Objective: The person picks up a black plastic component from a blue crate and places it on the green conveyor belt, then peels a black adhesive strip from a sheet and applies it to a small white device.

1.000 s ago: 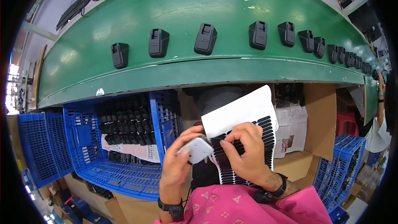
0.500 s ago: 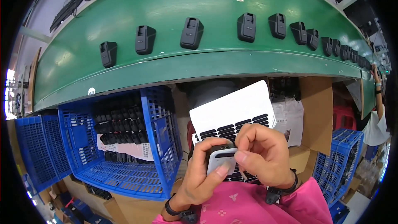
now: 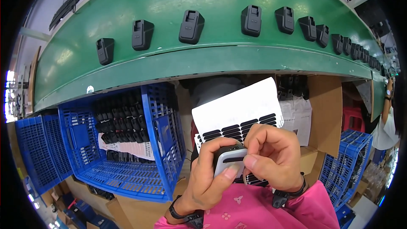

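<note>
My left hand (image 3: pixel 207 171) is closed around a small box-shaped device (image 3: pixel 221 167) with a silver-grey face and a dark body. A port shows in its top end. My left thumb presses on the grey face. Across that face runs a long black sticker (image 3: pixel 232 159), and the thumb and forefinger of my right hand (image 3: pixel 273 161) pinch at its right end. Whether the sticker lies flat there is hidden by the fingertips. Below my hands, over my lap, is a white sheet (image 3: pixel 237 106) with rows of black oblong stickers, its far part blank.
Black docks (image 3: pixel 191 27) stand in a row along the green bench (image 3: pixel 169 61). At left, a blue crate (image 3: pixel 157 144) holds several black units in rows over paper. A cardboard box (image 3: pixel 324 114) and another blue crate (image 3: pixel 341 165) are at right. Another person's arm (image 3: pixel 386 101) shows far right.
The view has shifted slightly, so the docks sit a little higher. My hands keep the same grip, and the device has tilted slightly, with its top port showing more.
</note>
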The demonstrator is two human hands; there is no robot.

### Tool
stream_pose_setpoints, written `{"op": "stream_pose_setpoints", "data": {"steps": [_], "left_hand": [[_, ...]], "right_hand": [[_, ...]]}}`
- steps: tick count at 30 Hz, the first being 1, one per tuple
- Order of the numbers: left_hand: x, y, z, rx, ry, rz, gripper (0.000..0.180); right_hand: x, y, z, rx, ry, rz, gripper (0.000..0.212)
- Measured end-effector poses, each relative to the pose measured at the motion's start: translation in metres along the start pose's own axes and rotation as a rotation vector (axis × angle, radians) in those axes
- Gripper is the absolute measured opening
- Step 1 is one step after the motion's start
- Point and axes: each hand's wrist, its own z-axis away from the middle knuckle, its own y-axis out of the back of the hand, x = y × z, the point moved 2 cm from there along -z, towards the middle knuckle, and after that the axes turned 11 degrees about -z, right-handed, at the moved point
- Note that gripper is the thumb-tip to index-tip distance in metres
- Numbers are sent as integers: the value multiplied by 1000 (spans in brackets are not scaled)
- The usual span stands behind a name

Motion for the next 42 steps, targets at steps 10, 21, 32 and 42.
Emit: {"op": "stream_pose_setpoints", "data": {"steps": [10,21,32,42], "left_hand": [[1,-2,-3,1,1,-58,42],[0,-2,-2,29,-16,-110,41],[-3,-6,-3,64,80,-1,43],[-12,-11,-5,121,279,256,48]], "right_hand": [[2,2,-1,75,-8,6,12],[8,0,0,116,93,126,11],[10,5,-2,181,49,31,10],[19,22,-1,113,162,105,9]]}}
